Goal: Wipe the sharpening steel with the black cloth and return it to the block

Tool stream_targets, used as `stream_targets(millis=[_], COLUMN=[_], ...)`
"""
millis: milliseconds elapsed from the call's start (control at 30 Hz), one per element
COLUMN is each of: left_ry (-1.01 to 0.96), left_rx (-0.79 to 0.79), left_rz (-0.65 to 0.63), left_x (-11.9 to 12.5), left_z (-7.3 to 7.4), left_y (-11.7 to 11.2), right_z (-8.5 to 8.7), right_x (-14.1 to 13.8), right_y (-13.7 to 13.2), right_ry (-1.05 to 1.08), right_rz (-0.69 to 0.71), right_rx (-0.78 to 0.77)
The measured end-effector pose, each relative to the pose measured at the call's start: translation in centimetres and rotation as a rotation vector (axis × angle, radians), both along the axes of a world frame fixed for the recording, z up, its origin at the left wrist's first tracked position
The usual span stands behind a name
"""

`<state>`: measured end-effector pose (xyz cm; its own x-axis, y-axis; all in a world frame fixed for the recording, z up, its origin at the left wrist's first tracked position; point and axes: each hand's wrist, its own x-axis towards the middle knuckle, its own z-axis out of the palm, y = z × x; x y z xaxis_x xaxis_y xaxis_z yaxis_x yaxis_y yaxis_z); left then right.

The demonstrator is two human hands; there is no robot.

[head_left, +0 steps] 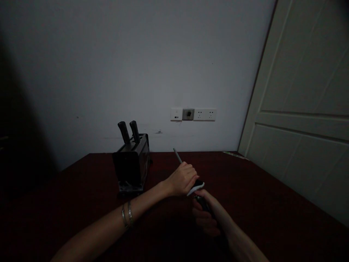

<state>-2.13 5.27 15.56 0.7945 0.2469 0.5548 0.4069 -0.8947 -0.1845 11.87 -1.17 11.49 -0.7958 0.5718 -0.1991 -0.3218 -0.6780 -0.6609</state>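
My right hand (pixel 208 214) is wrapped round the black handle (pixel 202 203) of what looks like a knife. Its slim grey blade (pixel 177 155) slants up and away, coming out past the far side of my left hand (pixel 184 178). The left fingers are closed over the middle of the blade, together with a small white-edged piece (pixel 196 187) that is dark inside; whether it is cloth I cannot tell. To the left stands a black knife block (pixel 131 163), with two black-handled knives (pixel 129 131) upright in its top slots.
The dark red table (pixel 169 165) reaches back to a pale wall (pixel 136 65) with sockets and a switch (pixel 193 114). A thin strip (pixel 236 155) lies at the table's back right edge. A white panelled door (pixel 302 120) rises on the right. The light is dim.
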Motion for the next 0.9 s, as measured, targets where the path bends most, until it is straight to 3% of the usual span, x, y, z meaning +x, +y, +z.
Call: stream_targets(millis=[233, 500, 633, 900], left_ry=[0.139, 0.221, 0.251, 0.27], left_rx=[-0.181, -0.43, -0.444, -0.351], left_rz=[-0.123, -0.272, -0.285, -0.271], left_x=[-0.2, -1.4, -1.6, -1.8], left_z=[1.7, 4.2, 4.3, 4.4], left_y=[-1.9, -2.0, -1.9, -1.6], right_z=[0.1, 0.2, 0.2, -0.4], right_x=[0.2, 0.1, -0.1, -0.6], right_y=[0.2, -0.2, -0.1, 0.5], right_ry=[-0.046, -0.017, -0.044, -0.243], right_rz=[0.003, -0.028, -0.019, -0.135], right_rx=[0.015, 0.051, 0.052, 0.101])
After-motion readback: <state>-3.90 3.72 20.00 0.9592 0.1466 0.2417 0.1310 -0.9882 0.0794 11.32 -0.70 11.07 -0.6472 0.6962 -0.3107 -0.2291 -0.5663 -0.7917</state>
